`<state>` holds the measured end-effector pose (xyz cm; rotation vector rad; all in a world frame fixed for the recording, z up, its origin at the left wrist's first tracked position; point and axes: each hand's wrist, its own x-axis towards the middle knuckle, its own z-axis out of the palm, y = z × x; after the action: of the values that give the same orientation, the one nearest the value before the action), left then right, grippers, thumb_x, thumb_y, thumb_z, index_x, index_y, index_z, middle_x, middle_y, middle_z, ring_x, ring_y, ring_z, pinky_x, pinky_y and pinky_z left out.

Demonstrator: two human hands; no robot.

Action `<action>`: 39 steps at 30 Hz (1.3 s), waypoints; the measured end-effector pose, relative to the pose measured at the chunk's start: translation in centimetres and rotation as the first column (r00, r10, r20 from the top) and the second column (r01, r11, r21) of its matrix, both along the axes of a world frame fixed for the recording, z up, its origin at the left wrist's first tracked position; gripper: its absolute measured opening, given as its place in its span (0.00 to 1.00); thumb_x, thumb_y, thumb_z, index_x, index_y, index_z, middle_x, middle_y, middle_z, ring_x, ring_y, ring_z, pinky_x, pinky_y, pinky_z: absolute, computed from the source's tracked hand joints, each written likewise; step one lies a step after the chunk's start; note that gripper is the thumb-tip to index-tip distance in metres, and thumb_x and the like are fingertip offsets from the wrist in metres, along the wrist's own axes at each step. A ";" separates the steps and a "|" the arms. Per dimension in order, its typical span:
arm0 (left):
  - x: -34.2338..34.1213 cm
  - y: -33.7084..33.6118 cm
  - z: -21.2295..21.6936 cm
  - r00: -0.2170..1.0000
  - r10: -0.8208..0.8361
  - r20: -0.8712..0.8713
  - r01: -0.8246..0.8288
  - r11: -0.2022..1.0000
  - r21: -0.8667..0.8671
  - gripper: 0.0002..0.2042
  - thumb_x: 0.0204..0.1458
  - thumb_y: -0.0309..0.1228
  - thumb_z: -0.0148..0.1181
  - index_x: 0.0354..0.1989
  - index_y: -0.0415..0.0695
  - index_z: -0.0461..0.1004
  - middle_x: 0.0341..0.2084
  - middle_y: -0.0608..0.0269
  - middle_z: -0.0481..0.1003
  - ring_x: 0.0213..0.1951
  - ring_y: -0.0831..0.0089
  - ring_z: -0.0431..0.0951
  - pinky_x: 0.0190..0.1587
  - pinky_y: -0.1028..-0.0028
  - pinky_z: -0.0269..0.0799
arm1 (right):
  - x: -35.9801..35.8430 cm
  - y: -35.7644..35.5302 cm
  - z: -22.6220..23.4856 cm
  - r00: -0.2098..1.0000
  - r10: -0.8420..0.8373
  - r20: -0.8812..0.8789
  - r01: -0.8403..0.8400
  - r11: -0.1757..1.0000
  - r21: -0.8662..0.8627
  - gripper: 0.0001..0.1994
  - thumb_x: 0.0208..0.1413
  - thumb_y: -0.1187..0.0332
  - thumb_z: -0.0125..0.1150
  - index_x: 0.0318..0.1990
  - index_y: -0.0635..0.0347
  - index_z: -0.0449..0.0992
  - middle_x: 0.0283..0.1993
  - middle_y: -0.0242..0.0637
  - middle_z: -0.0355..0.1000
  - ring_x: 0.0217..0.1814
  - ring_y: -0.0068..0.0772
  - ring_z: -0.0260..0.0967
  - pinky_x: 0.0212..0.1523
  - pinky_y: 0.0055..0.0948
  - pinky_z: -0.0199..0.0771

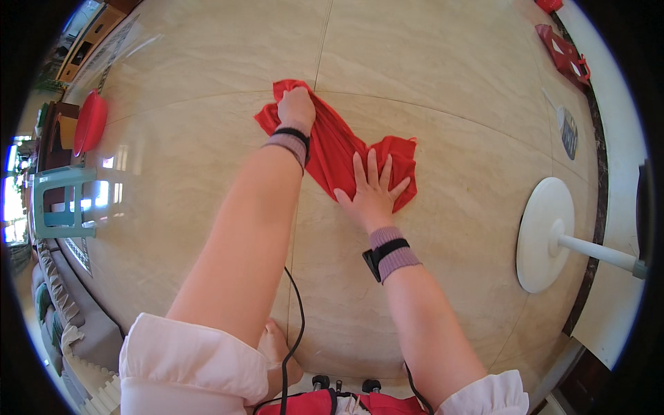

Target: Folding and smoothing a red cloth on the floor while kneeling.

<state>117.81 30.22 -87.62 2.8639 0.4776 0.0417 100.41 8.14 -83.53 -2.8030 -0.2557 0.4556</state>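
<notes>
Pale, veined tiles (449, 62) fill most of my view, their thin joints crossing just above the middle of the frame. From my end they look smooth and a little glossy, with window light glinting off them at the left.

The red cloth (339, 149) lies on them a little above centre, stretched on a slant from upper left to lower right. I have the left hand (296, 109) closed in a fist on the cloth's upper end, its fingertips hidden from me. The right hand (373, 195) is wide, palm down, with fingers spread over the lower end.

I judge the work to be partway along: both hands are set on the cloth, and its middle is drawn into long folds between them. What I count as left is the letting go, since neither end is released, and loose corners sit crumpled beyond both hands. I cannot tell whether the tiles are wet or dry.

Around this, I see a red basin (91, 123) at upper left, a green stool (59, 178) just below it and a grey sofa (83, 304) at lower left. At right, a white stand (543, 235) shows its round base near the wall (615, 228), with a dark red bag (564, 54) at upper right.
</notes>
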 end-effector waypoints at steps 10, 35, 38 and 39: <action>-3.4 -1.1 -0.2 0.998 0.058 0.028 -0.058 0.998 0.001 0.07 0.59 0.27 0.53 0.38 0.46 0.79 0.41 0.47 0.82 0.49 0.48 0.82 0.53 0.55 0.77 | -3.6 -0.1 0.2 0.998 0.001 -0.066 -0.001 1.000 0.009 0.49 0.58 0.38 0.59 0.82 0.37 0.42 0.87 0.30 0.29 0.87 0.52 0.15 0.70 0.84 0.11; 8.3 -0.3 1.2 0.998 0.059 0.018 -0.058 0.997 -0.046 0.12 0.63 0.33 0.50 0.41 0.44 0.81 0.43 0.47 0.82 0.49 0.48 0.82 0.52 0.53 0.78 | 6.3 2.9 0.9 0.997 -0.070 -0.039 0.070 0.998 0.001 0.47 0.59 0.38 0.58 0.81 0.38 0.44 0.87 0.30 0.28 0.87 0.53 0.16 0.71 0.84 0.13; 7.4 -0.7 1.0 0.999 0.022 0.026 -0.021 1.000 -0.008 0.12 0.63 0.33 0.50 0.41 0.44 0.81 0.43 0.46 0.82 0.49 0.48 0.82 0.52 0.53 0.77 | 6.0 2.0 0.7 0.998 -0.054 -0.020 0.053 0.998 -0.018 0.47 0.58 0.38 0.59 0.81 0.39 0.45 0.87 0.31 0.29 0.87 0.53 0.17 0.71 0.84 0.14; 6.7 0.0 0.6 0.998 0.001 0.064 -0.002 1.000 0.016 0.11 0.62 0.32 0.50 0.40 0.44 0.81 0.42 0.47 0.83 0.48 0.47 0.82 0.52 0.53 0.77 | 5.5 2.2 0.6 0.999 -0.048 -0.018 0.048 0.999 -0.007 0.47 0.58 0.38 0.59 0.81 0.39 0.45 0.87 0.31 0.29 0.87 0.53 0.17 0.71 0.84 0.14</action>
<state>124.48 30.20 -87.01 2.8680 0.4690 0.1384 105.90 10.34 -82.89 -2.8035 -0.1833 0.4709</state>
